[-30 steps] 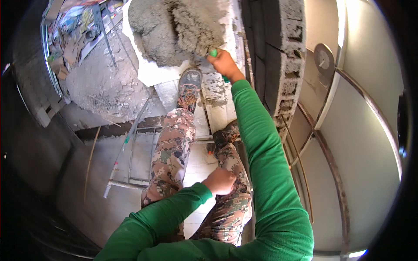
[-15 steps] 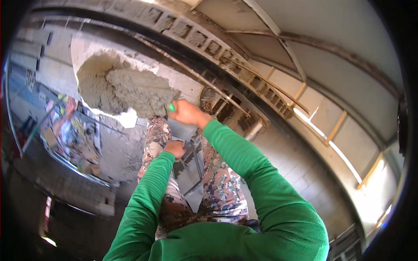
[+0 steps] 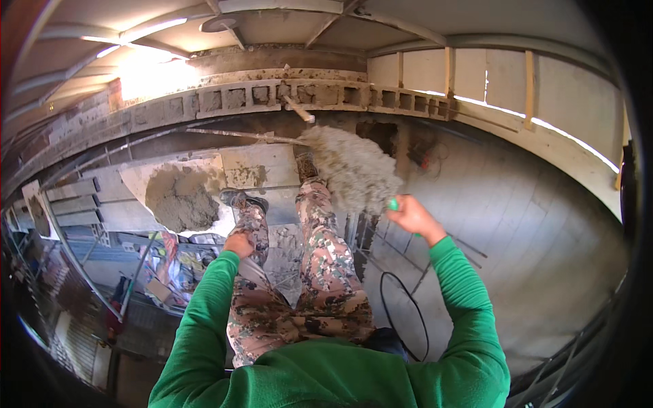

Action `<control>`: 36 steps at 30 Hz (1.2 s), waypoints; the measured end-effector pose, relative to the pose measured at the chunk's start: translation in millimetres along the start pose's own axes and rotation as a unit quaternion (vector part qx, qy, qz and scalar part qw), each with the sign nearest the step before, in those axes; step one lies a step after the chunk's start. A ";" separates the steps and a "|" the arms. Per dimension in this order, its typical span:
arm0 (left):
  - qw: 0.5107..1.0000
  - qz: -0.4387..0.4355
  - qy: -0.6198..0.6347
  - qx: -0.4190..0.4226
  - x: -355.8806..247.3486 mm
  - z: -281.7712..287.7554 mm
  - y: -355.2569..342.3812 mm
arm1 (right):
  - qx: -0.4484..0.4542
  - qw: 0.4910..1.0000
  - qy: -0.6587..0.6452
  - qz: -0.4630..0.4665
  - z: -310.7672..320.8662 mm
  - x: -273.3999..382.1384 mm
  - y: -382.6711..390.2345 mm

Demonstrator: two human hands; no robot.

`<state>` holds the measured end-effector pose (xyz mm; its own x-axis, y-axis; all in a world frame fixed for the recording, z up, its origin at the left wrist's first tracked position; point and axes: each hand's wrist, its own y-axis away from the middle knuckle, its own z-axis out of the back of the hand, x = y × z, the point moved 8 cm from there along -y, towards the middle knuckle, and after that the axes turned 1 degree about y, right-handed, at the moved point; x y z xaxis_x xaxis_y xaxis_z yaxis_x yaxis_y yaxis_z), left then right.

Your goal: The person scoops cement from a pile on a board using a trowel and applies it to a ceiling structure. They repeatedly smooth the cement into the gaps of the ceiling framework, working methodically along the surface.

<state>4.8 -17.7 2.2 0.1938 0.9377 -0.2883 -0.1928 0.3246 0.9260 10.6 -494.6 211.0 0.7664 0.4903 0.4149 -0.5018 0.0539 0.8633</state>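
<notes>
A trowel (image 3: 354, 173) loaded with wet grey mortar is held out to the right of the knees, its green handle wrapped fully by the right hand (image 3: 411, 217). The blade is buried under the mortar, so its shape can only be guessed at. The load is carried in front of a rendered wall (image 3: 517, 224), below a course of hollow blocks (image 3: 272, 98).

The left hand (image 3: 238, 245) is rested on the left thigh of the camouflage trousers (image 3: 299, 285); it appears loosely curled with nothing in it, though the fingers are not clearly shown. Further left, a heap of mortar (image 3: 180, 200) is spread on a pale board (image 3: 252, 170), beside the left shoe (image 3: 241, 199).

The loaded trowel is judged to be heavy at the far end and awkward: the mortar is soft and wet and would likely slump or slide off if the blade were tipped. The handle is the only sensible place to be gripped, and a firm, closed grip with the blade kept near level is called for. A black hoop of cable (image 3: 405, 313) is seen lower down by the right elbow.
</notes>
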 end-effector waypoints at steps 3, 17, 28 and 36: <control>0.999 -0.004 -0.049 -0.016 -9.5 11.6 13.8 | -0.033 0.998 -0.010 -0.043 54.5 -62.3 10.7; 0.987 -0.036 -0.136 -0.074 -54.0 50.3 -0.8 | -0.054 0.995 0.087 0.009 177.6 -202.9 -229.5; 0.988 -0.023 -0.101 -0.112 -77.4 70.2 -15.0 | -0.130 0.923 0.326 0.156 145.3 -180.6 -432.6; 0.993 -0.011 -0.057 -0.107 -91.9 63.0 -16.9 | -0.317 0.913 0.258 0.000 133.0 -325.1 -421.8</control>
<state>50.8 -117.2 28.4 0.3063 0.9136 -0.2674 -0.3842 0.3757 0.8434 26.4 -792.4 -249.8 0.5570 0.8264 0.0826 -0.7584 0.4655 0.4562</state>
